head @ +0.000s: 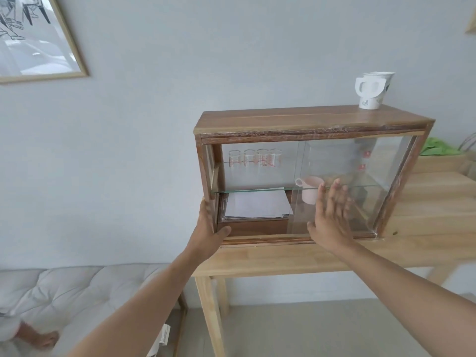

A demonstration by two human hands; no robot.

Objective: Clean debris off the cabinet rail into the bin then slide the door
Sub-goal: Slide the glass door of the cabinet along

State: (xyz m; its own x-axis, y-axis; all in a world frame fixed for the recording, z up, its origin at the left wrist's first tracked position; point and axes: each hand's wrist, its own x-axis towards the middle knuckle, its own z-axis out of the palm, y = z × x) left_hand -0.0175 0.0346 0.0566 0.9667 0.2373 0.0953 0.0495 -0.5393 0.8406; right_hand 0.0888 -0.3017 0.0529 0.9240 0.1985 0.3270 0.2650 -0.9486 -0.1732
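Observation:
A wooden cabinet (304,119) with sliding glass doors stands on a light wooden table (425,228). My left hand (210,228) grips the cabinet's lower left corner post, thumb on the bottom rail (270,239). My right hand (332,215) lies flat, fingers spread, against the glass door (360,176) that covers the right half. The left half stands uncovered. Inside are several small glasses (253,158) at the back, a pink cup (310,189) and a stack of white paper (257,204) under the glass shelf. No debris or bin shows.
Two stacked paper cups (372,91) stand on the cabinet's top at the right. A green cloth (438,148) lies behind the cabinet. A framed picture (33,39) hangs at upper left. A grey cushioned bench (77,292) sits below left of the table.

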